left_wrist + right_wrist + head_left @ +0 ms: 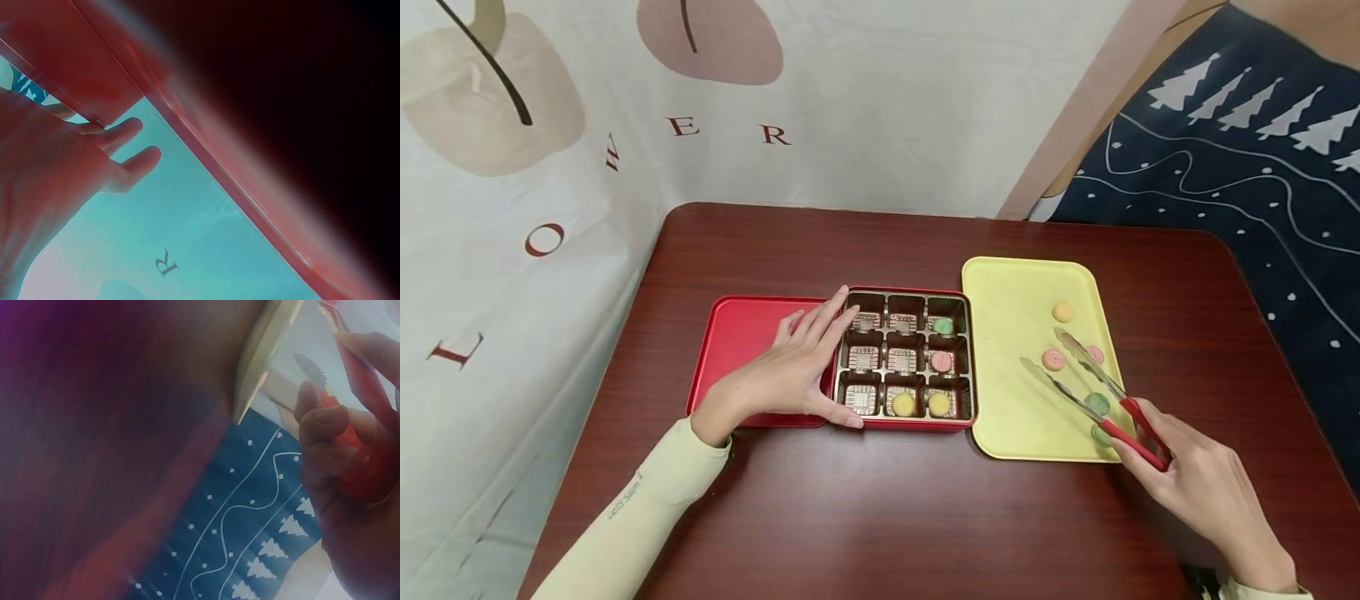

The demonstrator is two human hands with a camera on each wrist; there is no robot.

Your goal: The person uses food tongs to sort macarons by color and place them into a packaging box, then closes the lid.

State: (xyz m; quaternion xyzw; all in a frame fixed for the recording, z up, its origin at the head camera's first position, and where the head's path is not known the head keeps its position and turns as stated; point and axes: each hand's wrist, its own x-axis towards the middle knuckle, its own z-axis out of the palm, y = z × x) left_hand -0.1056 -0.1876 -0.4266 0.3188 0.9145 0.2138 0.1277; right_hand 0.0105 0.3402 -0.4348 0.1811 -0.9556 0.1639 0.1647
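Note:
My right hand point(1206, 483) holds red-handled tongs point(1133, 446) over the yellow tray point(1000, 417). The tong arms are spread apart, with a pink macaron point(1053, 359) between them in the head view. My left hand point(793, 367) rests along the left edge of a red box point(917, 426), fingers extended and spread, thumb at the front corner. Inside the box's gold divided insert, a green macaron point(942, 326) and a pink macaron point(941, 361) sit in the right column. Yellow macarons point(903, 405) occupy the front middle and front right compartments.
On the tray also lie a yellow macaron point(1063, 312), another pink one point(1095, 354) and green ones point(1097, 404). Left of the box, partly beneath my left hand, is a red lid point(748, 333). A printed cloth point(887, 125) hangs behind the brown table point(865, 517).

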